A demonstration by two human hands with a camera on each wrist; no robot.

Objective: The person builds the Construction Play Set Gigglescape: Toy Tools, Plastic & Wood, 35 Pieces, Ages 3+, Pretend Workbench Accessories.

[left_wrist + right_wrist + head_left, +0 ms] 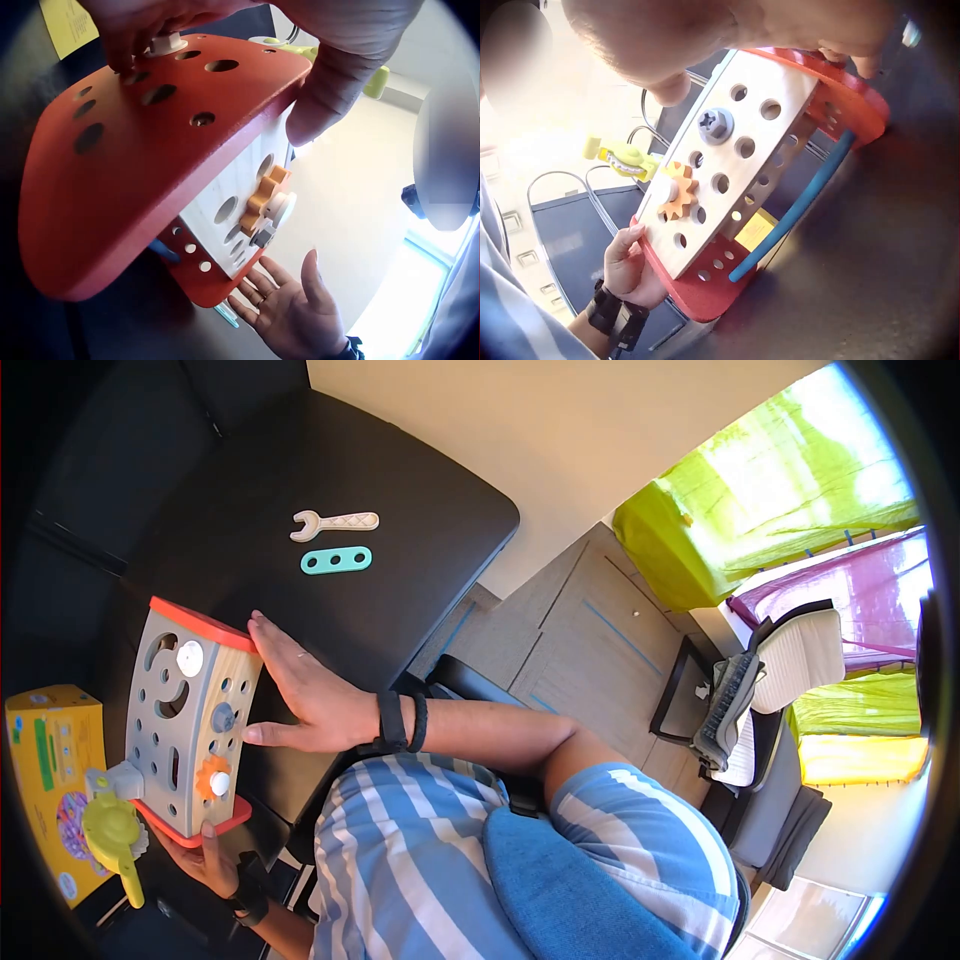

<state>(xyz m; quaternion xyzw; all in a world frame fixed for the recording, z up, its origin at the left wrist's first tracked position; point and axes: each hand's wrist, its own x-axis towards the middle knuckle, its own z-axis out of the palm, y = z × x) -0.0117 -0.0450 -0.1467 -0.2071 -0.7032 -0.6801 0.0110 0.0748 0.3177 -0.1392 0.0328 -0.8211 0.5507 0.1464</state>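
A wooden toy toolbox [178, 710] with red end panels, peg holes and a blue rod handle [802, 202] is tipped on end at the table's left side. My left hand [212, 863] grips its lower red panel [165, 142], thumb over the edge. At the opposite red panel my right hand [320, 700] has its fingers straight, fingertips at the panel's edge and thumb spread. On the pale side face sit an orange gear [678, 191] and a grey hex bolt [715, 126]. A yellow-green toy clamp-like piece [112, 830] juts from the grey face.
A cream toy wrench [335, 524] and a teal strip with holes [336, 560] lie on the black table [420, 490]. A yellow printed box [60, 760] stands beyond the toolbox. At the right are a chair [800, 650] and bright curtains [760, 490].
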